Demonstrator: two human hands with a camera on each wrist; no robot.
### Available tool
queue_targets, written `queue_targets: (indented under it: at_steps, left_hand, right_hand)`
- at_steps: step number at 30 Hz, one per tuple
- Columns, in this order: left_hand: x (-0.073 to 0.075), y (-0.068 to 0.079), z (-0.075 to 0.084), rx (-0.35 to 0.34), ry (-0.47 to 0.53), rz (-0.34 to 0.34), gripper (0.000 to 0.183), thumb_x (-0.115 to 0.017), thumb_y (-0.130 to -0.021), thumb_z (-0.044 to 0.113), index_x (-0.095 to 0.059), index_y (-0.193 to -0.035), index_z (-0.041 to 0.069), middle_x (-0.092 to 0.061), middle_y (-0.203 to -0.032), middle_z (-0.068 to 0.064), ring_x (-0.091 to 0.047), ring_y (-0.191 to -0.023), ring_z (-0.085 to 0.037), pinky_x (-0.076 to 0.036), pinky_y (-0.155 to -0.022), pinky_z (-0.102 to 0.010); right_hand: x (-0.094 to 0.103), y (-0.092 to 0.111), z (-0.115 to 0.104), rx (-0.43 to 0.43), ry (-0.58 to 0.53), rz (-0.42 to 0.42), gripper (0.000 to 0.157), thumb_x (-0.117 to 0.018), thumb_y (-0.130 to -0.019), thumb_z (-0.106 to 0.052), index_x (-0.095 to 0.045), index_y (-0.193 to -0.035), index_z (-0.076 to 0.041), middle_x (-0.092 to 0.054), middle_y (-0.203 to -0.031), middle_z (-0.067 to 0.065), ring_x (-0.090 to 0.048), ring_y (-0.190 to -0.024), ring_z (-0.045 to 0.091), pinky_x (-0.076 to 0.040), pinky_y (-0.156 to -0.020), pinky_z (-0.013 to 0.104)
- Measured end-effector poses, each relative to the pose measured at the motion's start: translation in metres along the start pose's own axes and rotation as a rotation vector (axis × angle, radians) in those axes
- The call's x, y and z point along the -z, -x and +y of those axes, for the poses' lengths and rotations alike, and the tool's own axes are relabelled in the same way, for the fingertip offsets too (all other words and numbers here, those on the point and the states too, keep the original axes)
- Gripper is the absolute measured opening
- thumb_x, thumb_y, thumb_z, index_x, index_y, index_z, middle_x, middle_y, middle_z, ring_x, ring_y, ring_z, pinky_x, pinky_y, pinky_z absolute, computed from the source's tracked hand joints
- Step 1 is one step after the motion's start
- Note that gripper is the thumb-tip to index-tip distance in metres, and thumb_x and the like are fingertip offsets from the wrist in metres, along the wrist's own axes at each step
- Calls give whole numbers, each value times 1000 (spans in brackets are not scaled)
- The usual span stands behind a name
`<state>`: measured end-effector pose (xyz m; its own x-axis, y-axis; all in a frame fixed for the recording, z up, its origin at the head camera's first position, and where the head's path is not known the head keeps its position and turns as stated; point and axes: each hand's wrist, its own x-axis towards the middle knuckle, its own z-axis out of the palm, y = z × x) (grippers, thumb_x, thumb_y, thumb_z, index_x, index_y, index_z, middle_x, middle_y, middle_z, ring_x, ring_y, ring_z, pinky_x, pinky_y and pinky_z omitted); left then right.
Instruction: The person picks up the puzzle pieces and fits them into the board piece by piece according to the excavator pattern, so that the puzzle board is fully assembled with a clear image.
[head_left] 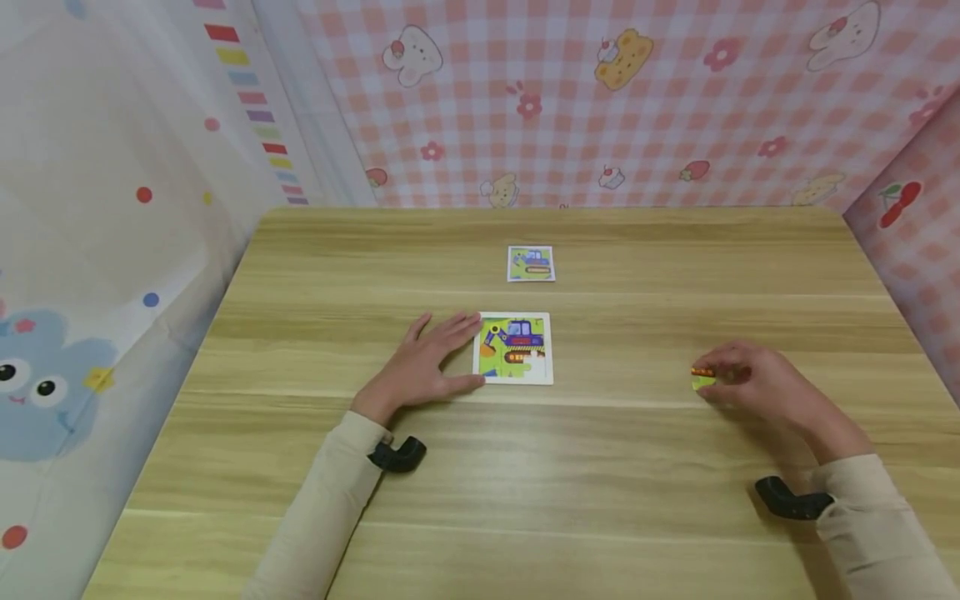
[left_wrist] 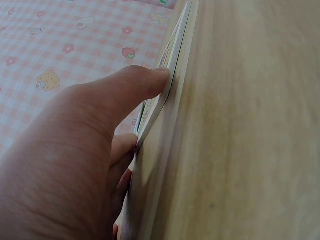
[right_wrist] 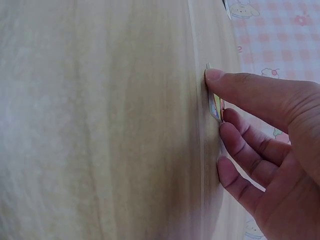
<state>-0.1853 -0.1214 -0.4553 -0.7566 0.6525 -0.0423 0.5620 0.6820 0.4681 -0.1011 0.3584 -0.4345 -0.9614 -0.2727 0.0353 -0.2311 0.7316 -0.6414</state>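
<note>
A square jigsaw puzzle board [head_left: 537,369] with a white rim lies flat on the table, showing a blue excavator on green. Its lower right part is bare white. At its left side rests my left hand [head_left: 420,367], thumb on the near left corner and fingertips at the far left corner; the left wrist view shows the thumb [left_wrist: 145,82] on the board's edge. Well to the right of the board, my right hand [head_left: 765,387] pinches a small puzzle piece [head_left: 702,379], green with an orange track, between thumb and fingers, at the tabletop.
A smaller square picture card [head_left: 531,264] of the same excavator lies behind the board. The wooden table [head_left: 480,500] backs onto a pink checked cloth [head_left: 480,100]. A white patterned cloth [head_left: 90,208] hangs at left. Each wrist carries a black curved mount.
</note>
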Motion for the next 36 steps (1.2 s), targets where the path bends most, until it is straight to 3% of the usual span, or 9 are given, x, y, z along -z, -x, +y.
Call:
queue_targets:
  at_steps: [10, 16, 21, 26, 30, 33, 36]
  left_hand:
    - [1, 0, 0, -5, 3, 1, 91, -65, -91, 63, -33, -163, 17, -26, -170, 2, -19, -158, -21, 5, -126, -53]
    - [3, 0, 0, -3, -1, 6, 91, -64, -91, 63, -33, -163, 17, -27, -170, 2, -19, -158, -21, 4, -127, -53]
    - [1, 1, 0, 2, 2, -2, 91, -63, -91, 64, -32, -164, 18, -25, -170, 2, -18, -158, -21, 5, -126, -53]
    - [-1, 1, -3, 12, -7, -9, 91, -62, -92, 65, -30, -164, 20, -24, -170, 4, -17, -158, -19, 6, -126, -51]
    - [-2, 0, -3, 12, -10, -9, 91, -61, -92, 66, -30, -164, 21, -23, -170, 5, -16, -158, -18, 7, -126, -50]
    - [-1, 0, -2, 14, -4, -13, 92, -62, -91, 66, -29, -164, 21, -23, -170, 5, -16, -158, -18, 8, -126, -49]
    - [-1, 0, -2, 17, -4, -14, 92, -62, -91, 66, -29, -164, 21, -23, -170, 5, -16, -158, -18, 8, -126, -48]
  right_hand:
    - [0, -1, 2, 49, -51, -3, 26, -84, -80, 6, -73, -102, -1, -67, -96, 6, -57, -82, 2, -47, -67, 18]
    - [1, -1, -1, 32, -86, 3, 23, -81, -83, 6, -73, -103, -2, -70, -94, 7, -61, -81, 3, -50, -70, 14]
    - [2, -4, -7, -31, -156, 31, 16, -73, -93, 2, -73, -110, 1, -75, -96, 5, -65, -84, 0, -51, -71, 12]
    - [1, -27, -21, -54, -278, 108, 29, -71, -97, -2, -65, -124, 7, -76, -96, -2, -70, -84, 1, -55, -70, 16]
    - [-7, -50, -43, -65, -344, 162, 26, -73, -96, -3, -68, -119, 8, -77, -96, 0, -70, -83, -1, -57, -70, 16]
    - [-19, -66, -61, -57, -379, 150, 23, -74, -95, -2, -72, -115, 9, -78, -99, 11, -69, -82, -2, -56, -70, 16]
    - [-33, -79, -78, -76, -388, 83, 23, -74, -95, -4, -73, -115, 8, -77, -104, 19, -69, -84, 2, -56, -72, 17]
